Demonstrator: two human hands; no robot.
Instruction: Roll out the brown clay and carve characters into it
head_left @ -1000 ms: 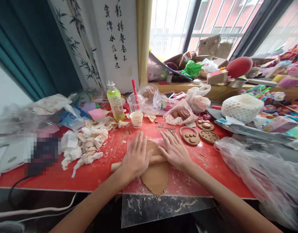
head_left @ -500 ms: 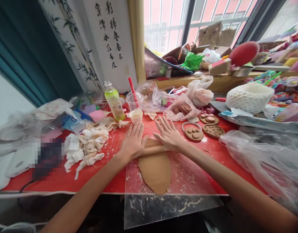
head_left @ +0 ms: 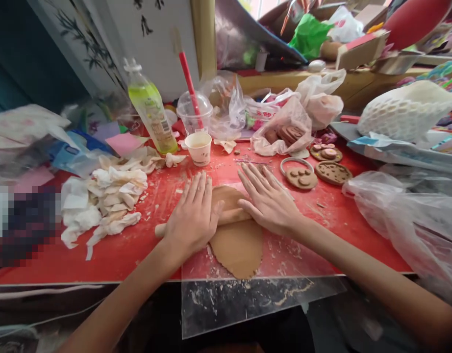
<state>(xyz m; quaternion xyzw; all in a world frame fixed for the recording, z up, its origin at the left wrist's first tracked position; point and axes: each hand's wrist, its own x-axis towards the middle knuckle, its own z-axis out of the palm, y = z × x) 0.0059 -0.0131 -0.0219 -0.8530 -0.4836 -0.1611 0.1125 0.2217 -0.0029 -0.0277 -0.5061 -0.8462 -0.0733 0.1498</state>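
Observation:
My left hand (head_left: 192, 211) lies flat with fingers stretched out on the left part of a wooden rolling pin (head_left: 231, 216). The pin's left end sticks out past that hand. On the pin's right part rests my right hand (head_left: 264, 198), its fingers also straight and slightly spread. Under the pin is a flat brown slab of clay (head_left: 238, 247), showing both in front of and behind the pin. The slab lies on a clear plastic sheet (head_left: 218, 309) that overhangs the table's front edge. My palms cover parts of the pin.
Left are crumpled tissues (head_left: 115, 191) and a green drink bottle (head_left: 152, 110). Behind my hands stand a paper cup (head_left: 198, 148) and a plastic cup with a red straw (head_left: 191, 88). Decorated clay discs (head_left: 301, 178) and a plastic bag (head_left: 395, 211) lie right on the red table (head_left: 160, 264).
The view has tilted down and come closer to the table. Both hands stay flat on the rolling pin, and its left end now shows beyond my left hand.

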